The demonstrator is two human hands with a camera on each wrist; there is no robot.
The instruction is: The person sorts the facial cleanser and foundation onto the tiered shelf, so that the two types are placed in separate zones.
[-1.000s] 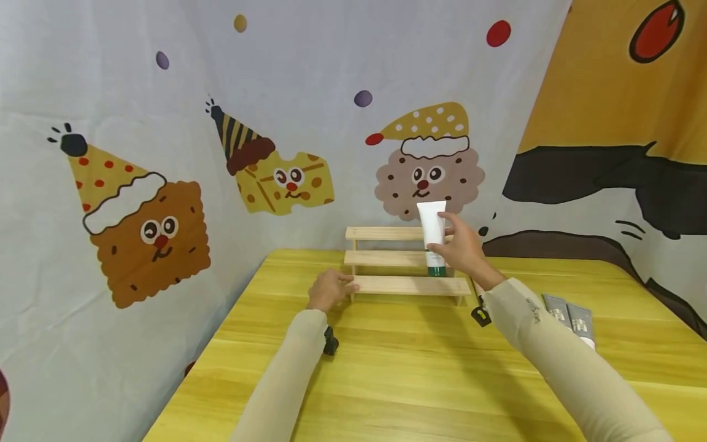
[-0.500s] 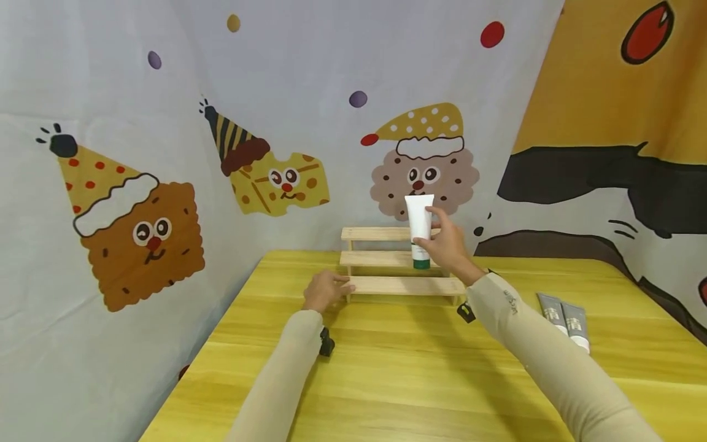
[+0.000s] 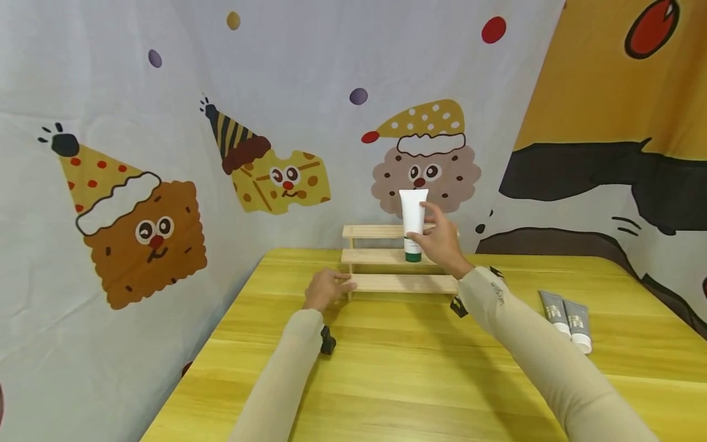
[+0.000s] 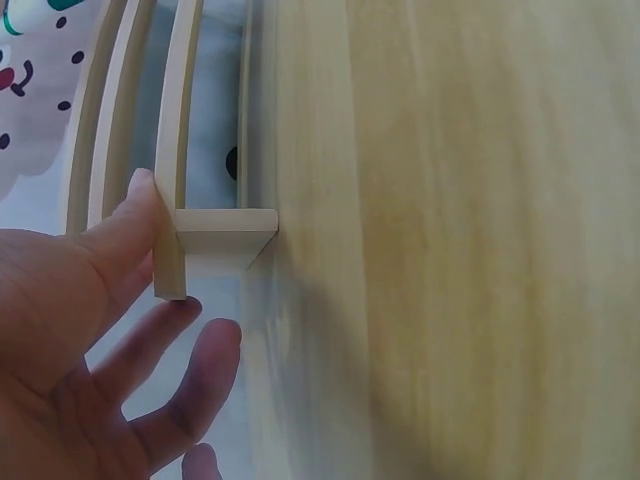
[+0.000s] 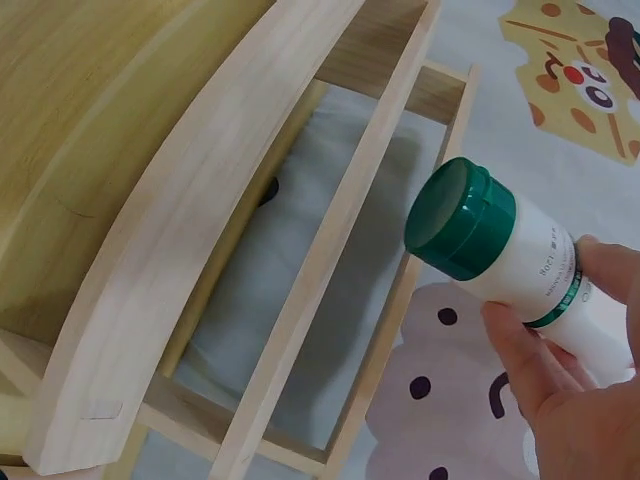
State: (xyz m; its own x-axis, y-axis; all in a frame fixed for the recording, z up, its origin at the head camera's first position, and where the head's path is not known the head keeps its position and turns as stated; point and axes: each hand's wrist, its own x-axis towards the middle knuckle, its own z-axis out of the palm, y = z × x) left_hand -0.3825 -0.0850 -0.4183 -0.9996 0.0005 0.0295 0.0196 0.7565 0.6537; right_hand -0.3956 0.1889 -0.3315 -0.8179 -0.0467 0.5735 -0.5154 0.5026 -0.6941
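Note:
A white squeeze tube with a green cap is held upright, cap down, by my right hand, thumb and fingers pinching its body. In the right wrist view the green cap hangs above the slats of the three-tier wooden display rack, apart from them as far as I can see. My left hand holds the left end of the rack's lowest tier. The left wrist view shows the thumb on the plank's top face, with a fingertip at its end.
Two grey tubes with white caps lie side by side on the yellow wood-grain table, to the right. A cartoon-printed cloth hangs behind. Each wrist wears a black device.
My right hand has carried the white tube left and slightly up, from the rack's right part towards its middle. The left hand keeps its hold on the rack. The head view shifted a little.

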